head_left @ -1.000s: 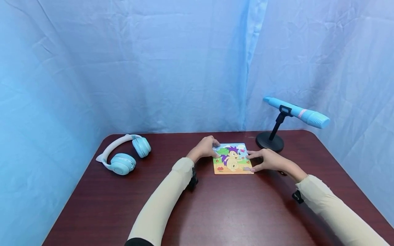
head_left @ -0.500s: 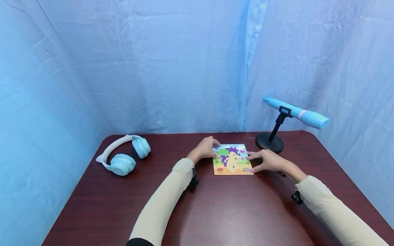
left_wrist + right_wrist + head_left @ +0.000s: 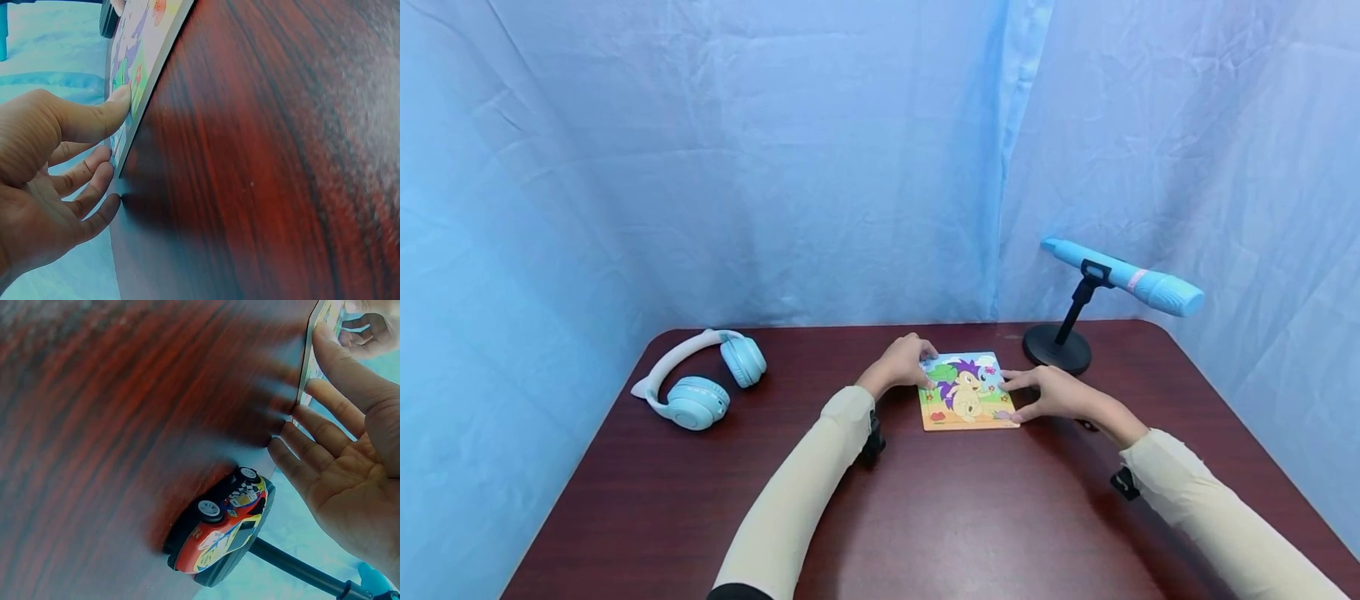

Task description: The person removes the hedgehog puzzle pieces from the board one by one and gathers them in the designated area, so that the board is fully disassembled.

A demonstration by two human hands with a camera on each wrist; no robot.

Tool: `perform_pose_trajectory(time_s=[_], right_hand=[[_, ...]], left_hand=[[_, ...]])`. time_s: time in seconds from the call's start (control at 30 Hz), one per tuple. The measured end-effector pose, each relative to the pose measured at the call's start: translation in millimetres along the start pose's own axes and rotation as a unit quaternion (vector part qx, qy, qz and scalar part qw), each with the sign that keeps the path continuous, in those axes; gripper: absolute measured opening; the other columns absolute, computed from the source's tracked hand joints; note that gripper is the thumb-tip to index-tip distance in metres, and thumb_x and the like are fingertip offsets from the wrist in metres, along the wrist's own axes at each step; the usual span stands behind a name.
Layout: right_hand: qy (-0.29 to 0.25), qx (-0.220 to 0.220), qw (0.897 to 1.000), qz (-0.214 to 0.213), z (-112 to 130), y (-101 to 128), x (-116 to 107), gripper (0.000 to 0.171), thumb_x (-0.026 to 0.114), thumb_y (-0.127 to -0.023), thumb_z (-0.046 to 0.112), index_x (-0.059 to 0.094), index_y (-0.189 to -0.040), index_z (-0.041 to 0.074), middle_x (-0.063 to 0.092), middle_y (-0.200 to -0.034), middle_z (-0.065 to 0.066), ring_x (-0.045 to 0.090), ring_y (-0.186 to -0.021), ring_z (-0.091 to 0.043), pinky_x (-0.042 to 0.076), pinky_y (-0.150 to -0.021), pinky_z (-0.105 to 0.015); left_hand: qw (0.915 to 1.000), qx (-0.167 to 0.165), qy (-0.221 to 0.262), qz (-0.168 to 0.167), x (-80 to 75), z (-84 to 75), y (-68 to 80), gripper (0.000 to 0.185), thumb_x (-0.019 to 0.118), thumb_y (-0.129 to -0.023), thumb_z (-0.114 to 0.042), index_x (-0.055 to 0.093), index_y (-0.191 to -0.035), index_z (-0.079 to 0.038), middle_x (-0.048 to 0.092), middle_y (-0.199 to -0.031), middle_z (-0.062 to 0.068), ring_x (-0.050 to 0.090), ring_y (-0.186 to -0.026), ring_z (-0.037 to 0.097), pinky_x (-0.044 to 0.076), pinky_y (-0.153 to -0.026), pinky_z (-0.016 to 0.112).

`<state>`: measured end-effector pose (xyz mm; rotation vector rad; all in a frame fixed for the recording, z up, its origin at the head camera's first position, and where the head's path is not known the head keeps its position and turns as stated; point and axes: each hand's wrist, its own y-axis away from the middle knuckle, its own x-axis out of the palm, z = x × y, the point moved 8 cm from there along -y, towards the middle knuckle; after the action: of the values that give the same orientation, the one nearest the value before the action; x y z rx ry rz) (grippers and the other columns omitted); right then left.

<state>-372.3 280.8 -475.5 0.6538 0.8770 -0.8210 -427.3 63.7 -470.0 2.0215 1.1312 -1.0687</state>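
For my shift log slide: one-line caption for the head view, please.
Both hands, left hand and right hand, touch opposite edges of a hedgehog puzzle board on a dark red table.

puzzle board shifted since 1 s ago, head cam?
No. The puzzle board keeps its spot beside the mic stand base; the slight offset matches camera drift that shifts the stand too. Both hands stay on its edges.

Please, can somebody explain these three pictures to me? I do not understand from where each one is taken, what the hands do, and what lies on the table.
No machine here: a person works with bare hands. One camera sits on the head, one on each wrist. On the dark red table lies a hedgehog picture puzzle. The left hand touches its left edge with thumb and fingertips; the right hand touches its right edge with straight fingers. Neither lifts it. Also there: blue headphones, a blue microphone on a stand, and a toy car, seen from the right wrist.
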Motion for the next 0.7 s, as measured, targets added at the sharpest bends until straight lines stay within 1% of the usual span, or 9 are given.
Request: perform_pose_trajectory(time_s=[0.17,0.4,0.57,0.7], right_hand=[[0.009,-0.003,1.000,-0.005,0.6,1.2,-0.6,0.062,0.083,-0.085,0.033,0.064,-0.140,0.012,0.046,-0.157,-0.019,0.036,-0.146,-0.048,0.042,-0.108,-0.061],[0.005,-0.007,1.000,-0.005,2.1,2.7,-1.9,0.063,0.082,-0.085,0.033,0.062,-0.141,0.011,0.045,-0.157,-0.020,0.036,-0.146,-0.048,0.045,-0.107,-0.059],[0.012,-0.009,1.000,-0.006,3.1,2.8,-1.4,0.064,0.082,-0.085,0.033,0.062,-0.142,0.011,0.045,-0.157,-0.020,0.037,-0.146,-0.048,0.046,-0.106,-0.058],[0.022,-0.015,1.000,-0.007,6.1,0.2,-1.0,0.070,0.083,-0.084,0.033,0.057,-0.146,0.012,0.043,-0.158,-0.020,0.036,-0.146,-0.047,0.046,-0.106,-0.059]], left_hand=[[1.0000,0.003,-0.004,0.001,-0.4,-0.3,0.7,0.052,0.084,-0.085,-0.024,0.067,-0.132,-0.012,0.058,-0.124,0.007,0.055,-0.115,0.020,0.051,-0.097,0.033],[1.0000,0.004,-0.006,0.005,0.7,-0.5,0.0,0.049,0.083,-0.086,-0.023,0.066,-0.131,-0.012,0.056,-0.128,0.006,0.051,-0.121,0.021,0.047,-0.103,0.036],[0.9999,0.009,-0.004,0.008,2.0,-1.1,-1.2,0.049,0.083,-0.086,-0.022,0.066,-0.130,-0.011,0.056,-0.127,0.006,0.053,-0.118,0.020,0.049,-0.101,0.033],[0.9999,0.010,0.001,0.010,2.7,-2.3,-1.0,0.049,0.083,-0.085,-0.020,0.066,-0.130,-0.009,0.057,-0.127,0.007,0.054,-0.117,0.020,0.050,-0.100,0.032]])
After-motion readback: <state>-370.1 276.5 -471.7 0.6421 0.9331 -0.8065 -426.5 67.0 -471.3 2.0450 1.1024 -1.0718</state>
